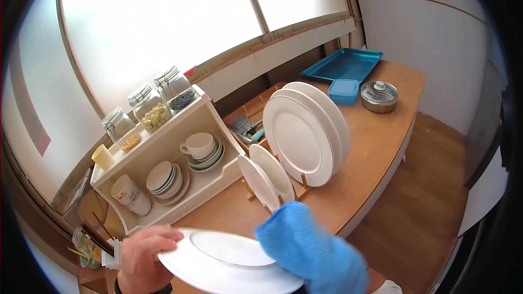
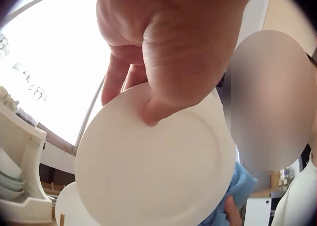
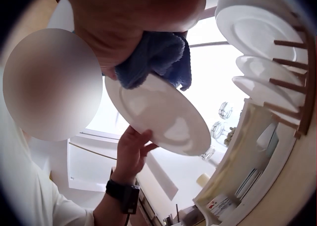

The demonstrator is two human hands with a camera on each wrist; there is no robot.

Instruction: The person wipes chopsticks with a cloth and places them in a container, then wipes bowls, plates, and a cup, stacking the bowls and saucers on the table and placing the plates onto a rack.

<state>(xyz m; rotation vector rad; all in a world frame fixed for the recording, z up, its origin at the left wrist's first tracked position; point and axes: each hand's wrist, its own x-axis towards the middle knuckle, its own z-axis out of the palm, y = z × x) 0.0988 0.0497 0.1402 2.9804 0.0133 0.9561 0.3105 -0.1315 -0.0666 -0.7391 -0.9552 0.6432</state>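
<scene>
A white plate (image 1: pixel 218 258) is held tilted between both hands, low in the head view. The left hand (image 1: pixel 146 258) pinches its left rim; in the left wrist view that hand (image 2: pixel 168 52) has its thumb on one face and fingers behind. On the opposite rim the right hand (image 3: pixel 133 18) holds a blue cloth (image 3: pixel 156 57) against the plate (image 3: pixel 158 112). From above, the cloth (image 1: pixel 313 247) covers most of the right hand. Beyond it, several white plates (image 1: pixel 299 136) stand upright in a wooden rack (image 1: pixel 305 185).
Left of the rack is a cream shelf (image 1: pixel 218 177) with bowls, cups and glass jars (image 1: pixel 150 109) on top. Farther back lie a cutlery box (image 1: pixel 234 114), a blue tray (image 1: pixel 343 65), a blue lidded container (image 1: pixel 344 91) and a pot with a glass lid (image 1: pixel 379 98).
</scene>
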